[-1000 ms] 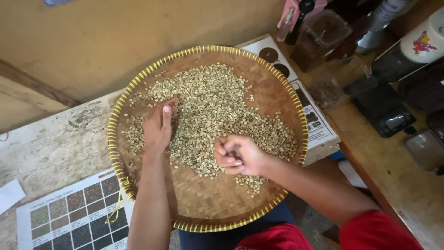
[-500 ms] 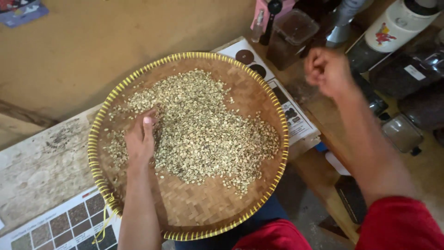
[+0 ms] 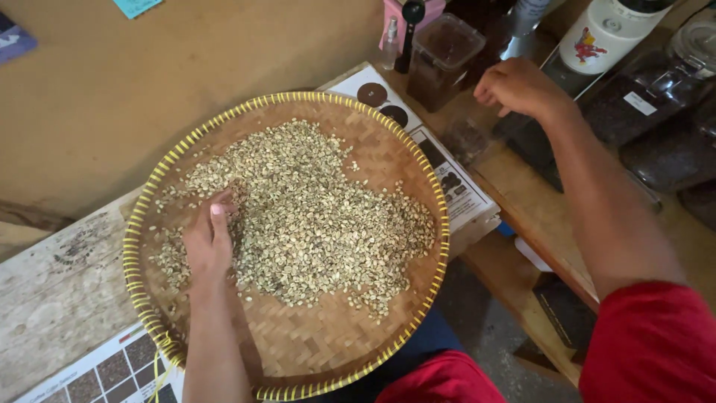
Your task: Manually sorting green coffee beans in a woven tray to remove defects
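Observation:
A round woven bamboo tray with a yellow rim (image 3: 439, 224) holds a spread of pale green coffee beans (image 3: 313, 216). My left hand (image 3: 209, 240) lies flat on the beans at the tray's left side, fingers together and thumb up. My right hand (image 3: 520, 86) is off the tray to the upper right, fingers curled downward above a small clear container (image 3: 464, 138) on the wooden shelf. What its fingers enclose is hidden. Both of my sleeves are red.
A lidded clear box of dark grounds (image 3: 444, 52), a small spray bottle (image 3: 390, 36), a white canister (image 3: 604, 30) and jars of dark beans (image 3: 671, 75) crowd the upper right. Printed sheets lie under the tray's right edge (image 3: 455, 183) and at lower left (image 3: 112, 373).
My right hand pinched among the beans, lifted off the tray closed, and now hangs over the clear container at upper right. My left hand stayed on the beans.

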